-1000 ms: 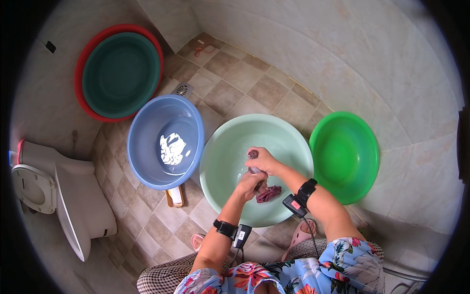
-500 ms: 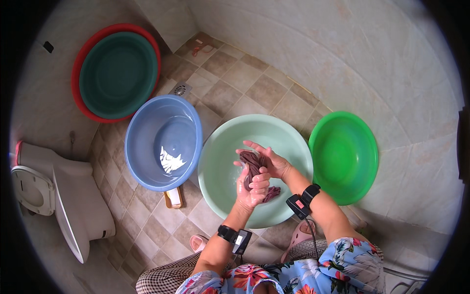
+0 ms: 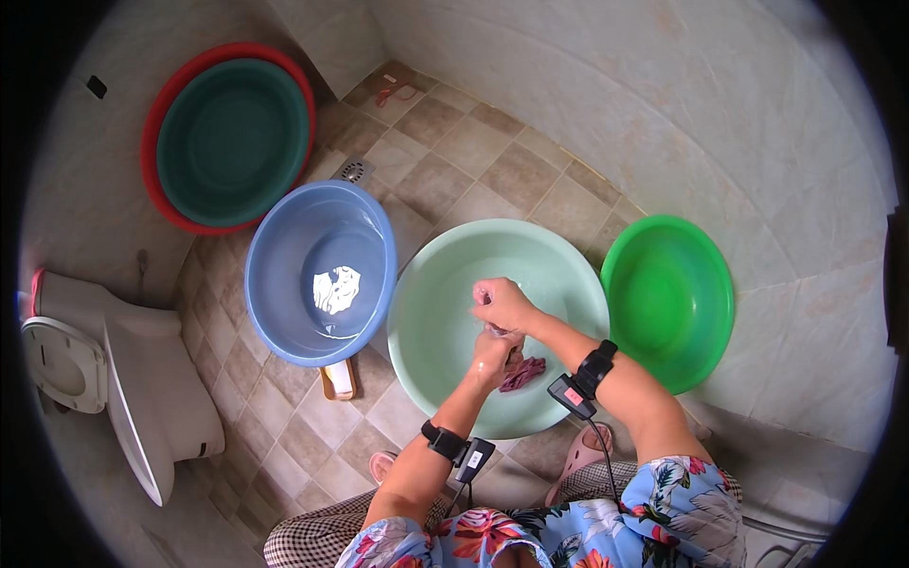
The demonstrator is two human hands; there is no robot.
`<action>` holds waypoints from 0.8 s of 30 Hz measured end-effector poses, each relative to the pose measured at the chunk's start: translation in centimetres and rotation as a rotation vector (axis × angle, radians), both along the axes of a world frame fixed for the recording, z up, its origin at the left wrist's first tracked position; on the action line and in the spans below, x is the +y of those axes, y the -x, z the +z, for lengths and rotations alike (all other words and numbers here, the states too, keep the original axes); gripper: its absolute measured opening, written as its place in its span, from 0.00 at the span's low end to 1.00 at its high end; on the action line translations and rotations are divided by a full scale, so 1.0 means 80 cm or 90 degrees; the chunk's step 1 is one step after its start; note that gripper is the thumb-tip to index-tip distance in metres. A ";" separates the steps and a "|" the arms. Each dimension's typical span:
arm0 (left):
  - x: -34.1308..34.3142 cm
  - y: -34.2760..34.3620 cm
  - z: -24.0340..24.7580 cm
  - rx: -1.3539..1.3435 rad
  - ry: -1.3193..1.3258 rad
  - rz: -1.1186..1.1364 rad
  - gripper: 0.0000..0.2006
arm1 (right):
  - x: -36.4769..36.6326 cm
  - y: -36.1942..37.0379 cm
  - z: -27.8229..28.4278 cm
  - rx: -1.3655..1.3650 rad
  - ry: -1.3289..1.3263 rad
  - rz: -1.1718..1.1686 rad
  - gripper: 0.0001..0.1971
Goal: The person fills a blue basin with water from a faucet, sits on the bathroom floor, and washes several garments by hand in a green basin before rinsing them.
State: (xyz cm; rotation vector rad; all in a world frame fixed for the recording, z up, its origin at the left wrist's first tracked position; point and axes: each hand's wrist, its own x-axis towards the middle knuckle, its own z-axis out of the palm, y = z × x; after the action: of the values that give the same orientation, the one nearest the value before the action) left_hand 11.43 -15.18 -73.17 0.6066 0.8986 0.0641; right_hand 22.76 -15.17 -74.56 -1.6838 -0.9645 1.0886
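Grips a dark red cloth (image 3: pixel 523 374) with the left hand (image 3: pixel 497 352) and the right hand (image 3: pixel 502 305), both closed, over a pale green basin (image 3: pixel 436 312). Bunches most of the cloth out of sight inside the 2 fists, set close together, with the right just beyond the left. Leaves 1 crumpled end loose, just right of the left hand, within the rim of the pale green basin. Cannot tell whether that end touches the bottom.

Wears 1 black band (image 3: pixel 597 369) near each wrist, with a small dark box (image 3: pixel 571 396) beside each. Wears also a floral top (image 3: pixel 530 525), checked trousers (image 3: pixel 312 535) and 2 pink shoes (image 3: pixel 579 462).

Has a blue basin (image 3: pixel 284 275) just to the left, with white glare (image 3: pixel 336 289) inside, and a bright green basin (image 3: pixel 663 284) just to the right. Shows, at the upper left, a teal basin (image 3: pixel 232 142) set inside a red basin (image 3: pixel 150 170). Includes a drain (image 3: pixel 354 171) at the far edge of the blue basin, a yellow dish (image 3: pixel 329 389) with something white in it at the near edge, and a toilet (image 3: pixel 161 379) at far left, all on brownish tiles (image 3: pixel 473 147).
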 end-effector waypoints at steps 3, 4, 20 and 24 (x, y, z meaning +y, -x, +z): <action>-0.015 0.004 -0.048 0.089 -0.167 0.023 0.08 | -0.001 0.019 -0.019 -0.187 0.005 0.011 0.06; -0.019 0.008 -0.076 0.126 -0.231 0.016 0.07 | -0.001 0.027 -0.025 -0.196 0.005 0.003 0.07; 0.070 0.053 0.009 -0.198 -0.156 0.452 0.21 | 0.127 0.048 0.091 0.172 -0.141 -0.036 0.22; 0.065 0.067 -0.036 -0.005 -0.049 0.378 0.13 | 0.148 0.083 0.106 0.082 -0.184 -0.058 0.34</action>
State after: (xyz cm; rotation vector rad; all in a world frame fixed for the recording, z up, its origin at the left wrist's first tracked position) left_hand 6.10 -9.94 -76.09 0.3932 1.0486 0.6372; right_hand 16.11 -3.36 -66.11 -1.3922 -0.9058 0.9363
